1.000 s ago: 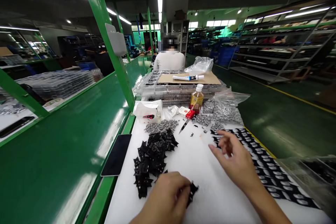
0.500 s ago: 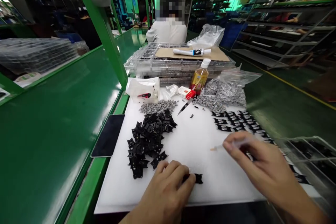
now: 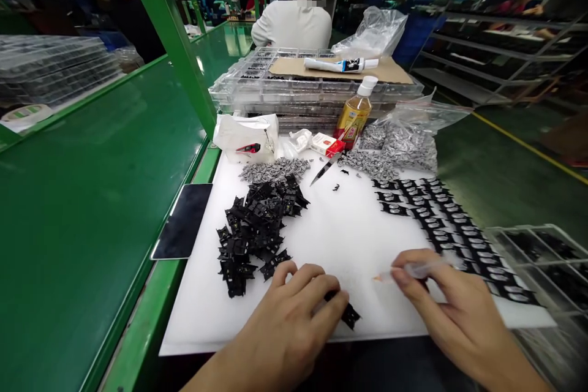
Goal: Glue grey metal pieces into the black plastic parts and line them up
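Note:
My left hand (image 3: pixel 301 309) rests at the front of the white board (image 3: pixel 353 251), its thumb and fingers closed on a small black plastic part (image 3: pixel 351 316). One end of that part sticks out past my fingertips, tilted down to the right; the rest is hidden. In my right hand (image 3: pixel 452 300) is a slim clear syringe (image 3: pixel 425 268) with an orange tip (image 3: pixel 378 278), pinched between thumb and fingers. The tip points left, above the board and apart from the black part. A heap of similar black parts (image 3: pixel 257 226) lies beyond my left hand.
Rows of black parts with grey pieces (image 3: pixel 452 226) lie at the right. Grey-piece piles (image 3: pixel 275 169), a knife (image 3: pixel 324 169), a red-white box (image 3: pixel 327 144) and a bottle (image 3: pixel 356 111) stand farther back. A tablet-like slab (image 3: pixel 184 220) lies left; a divided tray (image 3: pixel 551 257) sits right.
The black part under my left hand has turned, its exposed end now angled down to the right. My right hand and the syringe have shifted slightly lower. The whole view has tilted downward.

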A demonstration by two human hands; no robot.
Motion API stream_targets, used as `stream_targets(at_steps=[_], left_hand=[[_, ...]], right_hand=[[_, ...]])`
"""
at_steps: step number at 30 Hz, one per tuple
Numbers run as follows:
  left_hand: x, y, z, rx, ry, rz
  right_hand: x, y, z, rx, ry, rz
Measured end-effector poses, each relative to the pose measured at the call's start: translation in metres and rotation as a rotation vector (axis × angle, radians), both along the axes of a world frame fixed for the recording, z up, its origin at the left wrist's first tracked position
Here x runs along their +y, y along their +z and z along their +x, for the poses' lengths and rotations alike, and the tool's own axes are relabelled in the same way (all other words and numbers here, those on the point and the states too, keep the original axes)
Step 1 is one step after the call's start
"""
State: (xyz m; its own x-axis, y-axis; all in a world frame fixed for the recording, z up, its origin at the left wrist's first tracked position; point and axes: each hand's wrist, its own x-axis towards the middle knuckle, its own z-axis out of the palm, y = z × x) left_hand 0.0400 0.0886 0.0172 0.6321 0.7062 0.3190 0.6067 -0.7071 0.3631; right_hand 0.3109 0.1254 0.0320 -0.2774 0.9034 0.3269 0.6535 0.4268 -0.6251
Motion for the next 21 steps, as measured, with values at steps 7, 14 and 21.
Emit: stream_targets(at_steps=[7,14,21], left_hand=[[-0.002,0.002,0.001,-0.003,0.074,0.040],[-0.002,-0.003,0.003,0.022,0.160,0.053],[-0.002,-0.008,0.010,0.019,0.131,-0.002]], right_hand=[[-0.013,-0.008,0.007,-0.057,-0.095,0.052],[-0.014,-0.008,0.010,0.148,-0.076,-0.109],[-0.009,0.001,-0.037,1.311,0.161,-0.606]])
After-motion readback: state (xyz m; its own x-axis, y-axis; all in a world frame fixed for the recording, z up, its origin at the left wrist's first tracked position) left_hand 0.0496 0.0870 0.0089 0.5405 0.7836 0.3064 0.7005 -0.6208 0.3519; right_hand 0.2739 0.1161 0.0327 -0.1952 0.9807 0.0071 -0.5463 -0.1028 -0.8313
